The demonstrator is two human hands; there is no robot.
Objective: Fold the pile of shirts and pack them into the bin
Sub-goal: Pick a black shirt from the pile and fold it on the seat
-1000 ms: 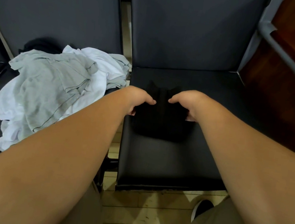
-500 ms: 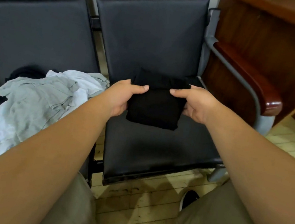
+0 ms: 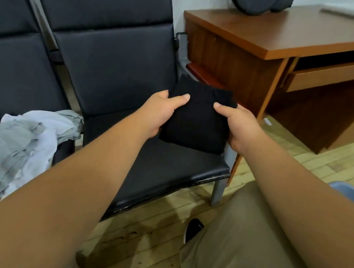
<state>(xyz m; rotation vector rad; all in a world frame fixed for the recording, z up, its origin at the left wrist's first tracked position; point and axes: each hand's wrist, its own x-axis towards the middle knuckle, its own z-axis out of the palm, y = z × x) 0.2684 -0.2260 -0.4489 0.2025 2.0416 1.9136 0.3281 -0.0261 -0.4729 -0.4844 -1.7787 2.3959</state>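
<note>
Clamps both thumbs point(image 3: 179, 99) down on top of the folded black shirt point(image 3: 195, 125), other fingers curled beneath it and mostly hidden. Grips its left edge with the left hand point(image 3: 158, 114) and its right edge with the right hand point(image 3: 239, 129). Holds it in the air over the right part of the black chair seat point(image 3: 166, 171), close to the wooden armrest point(image 3: 200, 73). Leaves a pile of grey and white shirts point(image 3: 9, 151) heaped on the neighbouring seat to the left, well apart from both hands. Faces a brown wooden desk point(image 3: 298, 37) off to the right.
</note>
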